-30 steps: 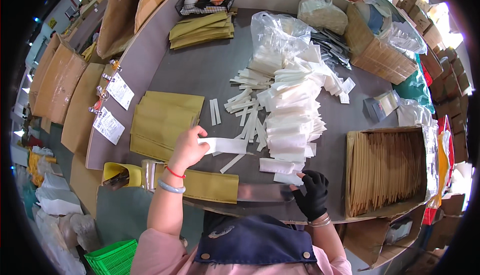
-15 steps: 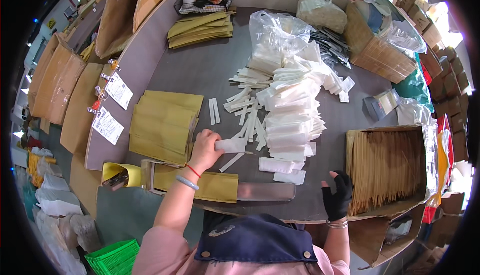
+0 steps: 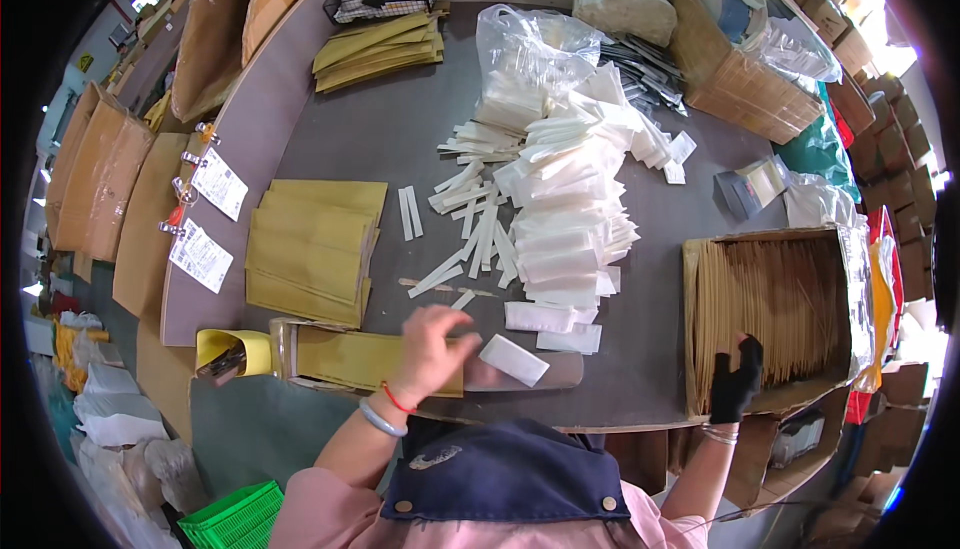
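Observation:
My left hand (image 3: 437,349), slightly blurred, is over the front of the table with fingers parted and nothing visible between them. Just right of it a white paper packet (image 3: 513,360) lies on a flat brownish strip (image 3: 560,372) at the table's edge. The wrist overlaps a yellow-brown envelope (image 3: 345,359). My right hand (image 3: 737,381), in a black fingerless glove, reaches over the front left of a carton (image 3: 690,334) packed with upright brown envelopes (image 3: 780,304). Its fingers stretch out against the envelopes; whether they touch is unclear.
A large heap of white packets (image 3: 560,199) fills the middle, with loose strips (image 3: 480,244) on its left. Envelope stacks (image 3: 310,249) lie at left, below clipped paper sheets (image 3: 218,184). A yellow holder (image 3: 240,347) stands front left. Another carton (image 3: 750,79) stands back right.
My left hand moved from beside the strips toward the front edge, and the white packet it held lies released there. My right hand moved right, onto the carton of envelopes. The whole view shifted slightly.

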The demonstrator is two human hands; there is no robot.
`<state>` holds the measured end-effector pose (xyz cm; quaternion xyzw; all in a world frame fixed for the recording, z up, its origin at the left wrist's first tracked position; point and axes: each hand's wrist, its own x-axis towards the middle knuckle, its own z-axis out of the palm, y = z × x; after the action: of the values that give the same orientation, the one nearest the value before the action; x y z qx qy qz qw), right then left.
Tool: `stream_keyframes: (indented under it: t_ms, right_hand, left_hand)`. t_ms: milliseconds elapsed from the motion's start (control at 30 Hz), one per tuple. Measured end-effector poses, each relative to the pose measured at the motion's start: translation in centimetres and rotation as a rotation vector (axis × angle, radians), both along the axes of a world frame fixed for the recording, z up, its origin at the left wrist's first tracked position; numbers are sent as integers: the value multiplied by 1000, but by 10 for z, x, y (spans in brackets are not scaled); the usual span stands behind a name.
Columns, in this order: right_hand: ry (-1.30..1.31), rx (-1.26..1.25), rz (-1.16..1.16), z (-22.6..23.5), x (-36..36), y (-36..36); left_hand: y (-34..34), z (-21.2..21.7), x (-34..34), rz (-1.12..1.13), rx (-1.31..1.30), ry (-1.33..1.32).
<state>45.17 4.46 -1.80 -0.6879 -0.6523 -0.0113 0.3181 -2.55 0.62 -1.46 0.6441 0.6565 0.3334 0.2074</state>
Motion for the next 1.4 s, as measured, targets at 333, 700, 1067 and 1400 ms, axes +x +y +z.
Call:
stream_keyframes:
  t_ms: [333,700,1067,1400]
  right_hand:
    - [-352,-556,-316,-37,95,12]
    - [-499,-137,-366,-79,127,3]
    - [251,-205,-22,-13,-20,-17]
    - [-20,-449,699,-8,-125,-30]
  left_hand:
    - [22,-26,-29,10,-375,310]
    - [22,12,13,-450,157,320]
    - [-24,-5,34,-518,113,403]
    - [-42,17,-4,-302,-76,283]
